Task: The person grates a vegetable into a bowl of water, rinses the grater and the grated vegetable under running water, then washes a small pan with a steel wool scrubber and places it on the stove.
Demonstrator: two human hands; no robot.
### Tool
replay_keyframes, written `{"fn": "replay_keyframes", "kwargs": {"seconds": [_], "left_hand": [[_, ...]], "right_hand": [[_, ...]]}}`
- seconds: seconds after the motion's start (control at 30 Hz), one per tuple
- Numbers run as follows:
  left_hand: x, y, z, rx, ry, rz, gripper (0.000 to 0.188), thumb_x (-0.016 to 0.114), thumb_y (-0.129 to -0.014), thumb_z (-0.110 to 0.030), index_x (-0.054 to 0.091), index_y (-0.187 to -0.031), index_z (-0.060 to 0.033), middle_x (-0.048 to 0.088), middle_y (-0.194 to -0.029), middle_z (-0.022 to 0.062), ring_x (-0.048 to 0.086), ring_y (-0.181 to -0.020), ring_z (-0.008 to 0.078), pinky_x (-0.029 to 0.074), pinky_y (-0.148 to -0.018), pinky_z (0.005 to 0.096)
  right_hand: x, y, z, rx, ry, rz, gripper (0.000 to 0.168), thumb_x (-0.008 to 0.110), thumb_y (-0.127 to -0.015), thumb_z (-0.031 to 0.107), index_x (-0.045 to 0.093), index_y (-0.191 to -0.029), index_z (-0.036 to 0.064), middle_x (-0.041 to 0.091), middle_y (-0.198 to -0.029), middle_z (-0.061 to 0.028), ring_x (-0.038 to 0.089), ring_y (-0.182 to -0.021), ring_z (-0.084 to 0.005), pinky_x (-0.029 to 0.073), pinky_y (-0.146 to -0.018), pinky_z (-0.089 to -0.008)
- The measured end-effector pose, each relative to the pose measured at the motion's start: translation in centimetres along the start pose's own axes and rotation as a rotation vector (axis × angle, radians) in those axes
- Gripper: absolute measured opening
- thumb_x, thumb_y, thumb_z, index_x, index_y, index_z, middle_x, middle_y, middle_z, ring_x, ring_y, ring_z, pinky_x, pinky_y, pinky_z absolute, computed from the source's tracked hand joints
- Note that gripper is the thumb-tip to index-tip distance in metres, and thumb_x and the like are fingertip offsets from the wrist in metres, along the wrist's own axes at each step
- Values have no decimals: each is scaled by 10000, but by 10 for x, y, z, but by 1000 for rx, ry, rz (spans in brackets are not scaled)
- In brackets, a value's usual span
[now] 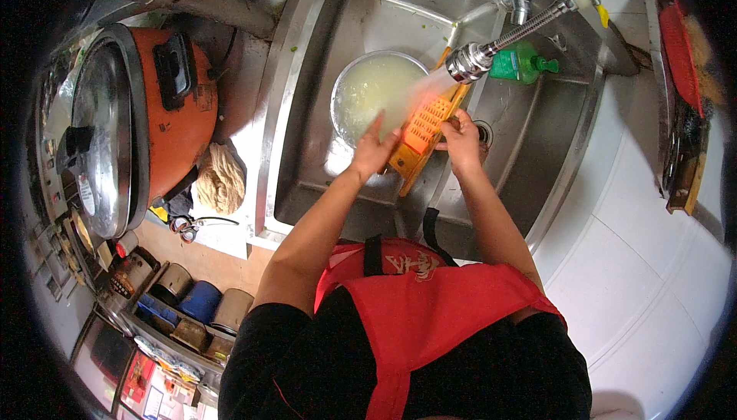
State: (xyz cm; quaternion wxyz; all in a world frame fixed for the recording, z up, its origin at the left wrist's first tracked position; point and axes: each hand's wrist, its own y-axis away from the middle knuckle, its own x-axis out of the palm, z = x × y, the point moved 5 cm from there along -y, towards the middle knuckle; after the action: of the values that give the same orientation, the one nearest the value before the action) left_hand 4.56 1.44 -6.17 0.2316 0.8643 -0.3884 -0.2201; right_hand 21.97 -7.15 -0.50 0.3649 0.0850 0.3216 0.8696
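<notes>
My right hand (pixel 463 142) grips the right edge of an orange plastic grater (pixel 427 123), held tilted over the divider of a stainless steel double sink (pixel 374 14). Rows of raised slots run along the grater's face. My left hand (pixel 374 146) is beside its left edge, fingers apart, over the near rim of a round bowl. I cannot tell whether the thumb touches the grater. Cloudy yellowish liquid (pixel 368 94) fills the bowl. From the tap's spray head (pixel 467 62), water sprays down to the left, across the grater's upper part.
A green bottle (pixel 521 63) lies by the right basin, above its drain (pixel 483 131). On the left stand a large orange lidded cooker (pixel 178 109), a tan cloth (pixel 220 181) and scissors (pixel 187 229). Several canisters (pixel 200 299) sit lower left. A red item (pixel 679 57) occupies the right-hand rack.
</notes>
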Motion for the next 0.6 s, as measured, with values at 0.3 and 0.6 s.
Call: {"fn": "replay_keyframes", "kwargs": {"seconds": [0.3,0.6], "left_hand": [[-3,50,-70,343,-643,-102,730,653,-809,-279,289,-1391,-31,283,-1411,275,336,-1298,368,318,-1052,390],[-12,83,-32,11,-59,317,558,572,-809,-85,374,-1325,-13,582,-1117,211,567,-1034,305,447,-889,341]], "right_hand": [[32,7,22,-70,-145,78,307,543,-861,47,494,-1164,60,605,-995,-34,600,-854,-119,543,-603,-262],[6,53,5,-45,2,22,388,554,-905,147,459,-1274,71,519,-1223,-77,573,-1010,-172,516,-701,-305]]}}
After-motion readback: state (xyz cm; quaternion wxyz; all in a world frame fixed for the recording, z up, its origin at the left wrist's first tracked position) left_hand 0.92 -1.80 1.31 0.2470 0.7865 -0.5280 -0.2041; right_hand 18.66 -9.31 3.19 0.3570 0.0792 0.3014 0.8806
